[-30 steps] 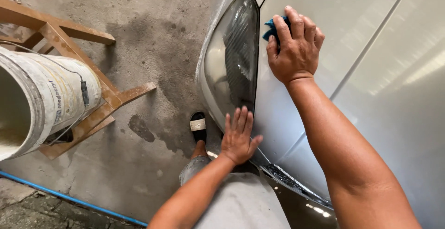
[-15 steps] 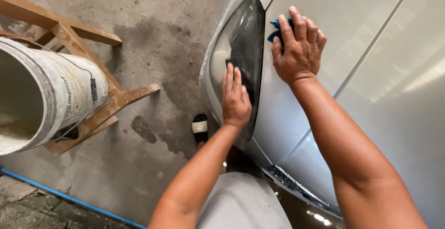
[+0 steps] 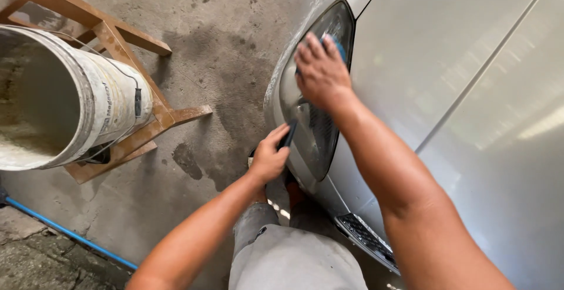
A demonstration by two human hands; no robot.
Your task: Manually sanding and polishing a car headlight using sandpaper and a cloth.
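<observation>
Head view: right hand [image 3: 320,72] is pressed flat on the headlight [image 3: 317,125] of a silver car [image 3: 458,90], palm down over a small blue cloth [image 3: 341,49]; only a sliver of blue shows past the fingertips. Grip: fingers spread and flattened, pinning the cloth to the lens, not curled round it.

Left hand [image 3: 269,158] sits lower, at the outer edge of the lens, fingers partly curled round a thin dark piece [image 3: 288,134]. Can't tell whether that's a tool or part of the lamp trim.

Step, as I read it: wiping or polishing the lens, upper half in hand. Next move would call for even pressure along the glass, with the lower hand steadying the edge and clear of the cloth's path.

Headlight is a long almond shape; long axis runs from upper right in frame, near the bonnet seam, down toward the bumper grille [image 3: 367,240]. Lens faces left, out toward the concrete floor [image 3: 223,49].

Nearby: dirty white bucket [image 3: 88,102] lying tilted on a wooden stand [image 3: 126,55], well apart from the car; blue hose [image 3: 70,234] on the floor lower left.
</observation>
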